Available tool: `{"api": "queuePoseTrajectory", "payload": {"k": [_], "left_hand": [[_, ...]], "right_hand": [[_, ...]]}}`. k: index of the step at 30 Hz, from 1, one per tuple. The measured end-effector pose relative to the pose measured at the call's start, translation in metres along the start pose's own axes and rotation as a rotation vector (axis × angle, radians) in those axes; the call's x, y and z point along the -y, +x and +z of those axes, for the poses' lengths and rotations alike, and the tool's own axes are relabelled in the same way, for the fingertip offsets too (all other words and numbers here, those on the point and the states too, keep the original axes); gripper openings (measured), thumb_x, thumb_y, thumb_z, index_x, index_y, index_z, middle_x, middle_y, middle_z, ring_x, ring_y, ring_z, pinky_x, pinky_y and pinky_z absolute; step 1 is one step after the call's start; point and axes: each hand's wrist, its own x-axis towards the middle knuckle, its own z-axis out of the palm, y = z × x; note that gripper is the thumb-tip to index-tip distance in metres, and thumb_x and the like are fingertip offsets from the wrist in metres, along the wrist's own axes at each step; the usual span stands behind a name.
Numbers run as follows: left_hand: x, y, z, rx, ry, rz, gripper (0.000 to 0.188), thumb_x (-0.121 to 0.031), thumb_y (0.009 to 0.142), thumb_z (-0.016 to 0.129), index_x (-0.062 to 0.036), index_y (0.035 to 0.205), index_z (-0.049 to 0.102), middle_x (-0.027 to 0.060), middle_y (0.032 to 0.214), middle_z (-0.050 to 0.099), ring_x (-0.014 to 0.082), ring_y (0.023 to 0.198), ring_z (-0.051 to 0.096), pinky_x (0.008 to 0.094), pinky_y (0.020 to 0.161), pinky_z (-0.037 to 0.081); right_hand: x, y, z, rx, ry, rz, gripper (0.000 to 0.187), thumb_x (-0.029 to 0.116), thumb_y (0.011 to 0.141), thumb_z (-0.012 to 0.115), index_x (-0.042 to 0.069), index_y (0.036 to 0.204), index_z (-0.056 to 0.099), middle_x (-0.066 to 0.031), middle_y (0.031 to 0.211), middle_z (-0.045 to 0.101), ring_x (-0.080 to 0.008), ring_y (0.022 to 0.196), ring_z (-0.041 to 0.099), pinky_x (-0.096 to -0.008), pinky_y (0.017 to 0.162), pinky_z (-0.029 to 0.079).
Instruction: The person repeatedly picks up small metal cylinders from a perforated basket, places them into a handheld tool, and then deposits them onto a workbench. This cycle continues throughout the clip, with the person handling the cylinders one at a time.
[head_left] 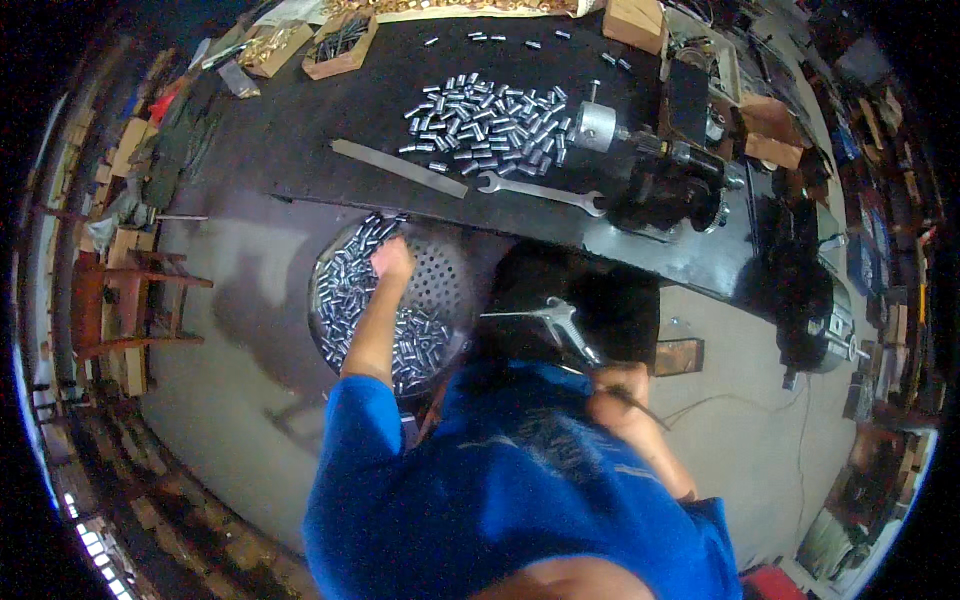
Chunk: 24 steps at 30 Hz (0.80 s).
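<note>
My left hand point(392, 259) reaches into a round perforated metal basin point(440, 275). Its fingers look closed, down among many small shiny metal sleeves point(340, 290); whether any are held is hidden. Bare holes show in the basin floor to the right of that hand. By my lap, my right hand point(620, 395) is closed around the lower end of an air blow gun point(562, 322), where its hose begins. The gun's thin nozzle points left, toward the basin. A larger heap of metal sleeves point(485, 125) lies on the dark workbench point(290, 130) ahead.
On the bench lie a flat metal strip point(400, 168) and an open-ended wrench point(540, 192). A machine with a round chuck point(597, 127) stands to their right. Wooden boxes of small parts point(340, 45) line the far edge. A wooden chair point(130, 300) stands at left.
</note>
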Motion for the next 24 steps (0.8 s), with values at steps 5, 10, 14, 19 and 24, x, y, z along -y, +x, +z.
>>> {"api": "queuePoseTrajectory", "payload": {"k": [5,10,14,19,24], "left_hand": [[0.009,0.000,0.010,-0.063,-0.129,-0.083,0.029,-0.026,0.068,0.063,-0.0070,0.091,0.062,0.0145,0.091,0.063,0.0315,0.085,0.061,0.0395,0.075,0.049],[0.019,-0.028,0.000,0.154,-1.124,-0.065,0.029,-0.021,0.071,0.064,-0.0026,0.093,0.061,0.0118,0.080,0.063,0.0230,0.072,0.062,0.0338,0.065,0.050],[-0.025,-0.099,-0.061,0.429,-1.750,-0.020,0.023,-0.016,0.080,0.055,-0.0003,0.096,0.060,0.0069,0.076,0.060,0.0146,0.066,0.056,0.0279,0.061,0.046],[-0.076,-0.164,-0.096,0.767,-1.924,-0.039,0.027,-0.027,0.087,0.048,-0.0014,0.092,0.056,0.0028,0.059,0.049,0.0134,0.049,0.044,0.0289,0.051,0.040],[-0.094,-0.185,-0.110,1.017,-1.996,0.001,0.032,-0.032,0.092,0.041,-0.0037,0.086,0.054,-0.0002,0.050,0.041,0.0112,0.036,0.036,0.0283,0.045,0.037]], "right_hand": [[0.005,0.000,-0.008,0.106,-0.019,0.050,0.019,0.000,0.053,0.054,0.003,0.048,0.036,-0.0078,0.046,0.036,-0.0196,0.041,0.036,-0.0315,0.041,0.025],[-0.005,0.007,-0.003,0.104,-0.080,-0.032,0.019,0.000,0.054,0.055,0.003,0.049,0.037,-0.0092,0.046,0.037,-0.0218,0.041,0.038,-0.0335,0.041,0.028],[-0.001,0.020,0.004,0.195,-0.010,-0.034,0.016,0.000,0.054,0.052,0.001,0.049,0.038,-0.0111,0.048,0.037,-0.0213,0.041,0.036,-0.0334,0.041,0.025],[-0.009,0.032,0.019,0.252,-0.054,-0.158,0.015,0.004,0.060,0.056,0.002,0.053,0.043,-0.0132,0.050,0.042,-0.0289,0.047,0.045,-0.0376,0.045,0.034],[-0.007,0.037,0.020,0.250,-0.036,-0.222,0.021,0.008,0.057,0.060,0.002,0.052,0.040,-0.0141,0.050,0.042,-0.0330,0.049,0.047,-0.0406,0.046,0.035]]}}
